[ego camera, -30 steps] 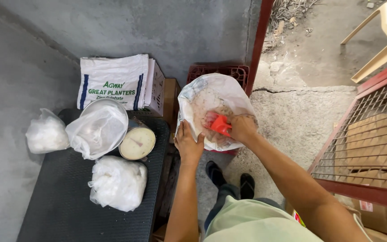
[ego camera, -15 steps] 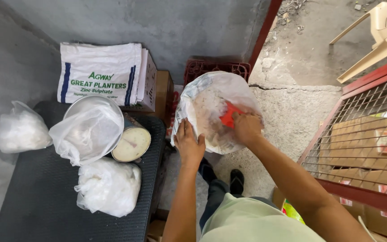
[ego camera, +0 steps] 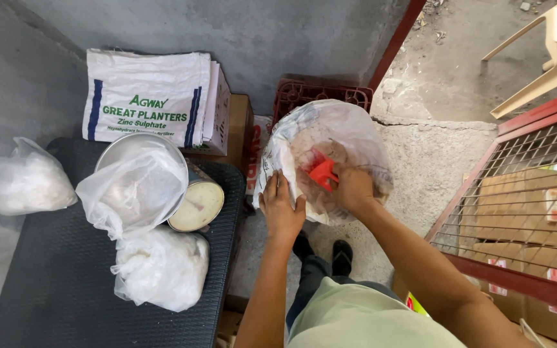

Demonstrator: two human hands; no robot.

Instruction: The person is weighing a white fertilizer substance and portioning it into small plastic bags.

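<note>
hands meet at a large clear plastic sack (ego camera: 346, 138) that stands open in front of the person, leaning against a red crate (ego camera: 320, 95) by the grey wall. the left hand (ego camera: 282, 209) pinches the near edge of the sack's mouth, fingers closed on the plastic. the right hand (ego camera: 354, 190) reaches inside the sack, closed around a red scoop (ego camera: 322, 173) whose bowl points down into the pale, grainy contents. to the person's left sits a black ribbed table (ego camera: 53, 283). on it, a round dial scale (ego camera: 195, 206) carries a metal pan (ego camera: 140, 158) with a clear bag (ego camera: 133, 187) draped in it. a filled white bag (ego camera: 161, 269) lies just in front of the scale, and another filled bag (ego camera: 30, 180) lies well apart at the far left. folded white woven sacks (ego camera: 153, 96) rest on a cardboard box (ego camera: 240, 125) behind the scale.
</note>
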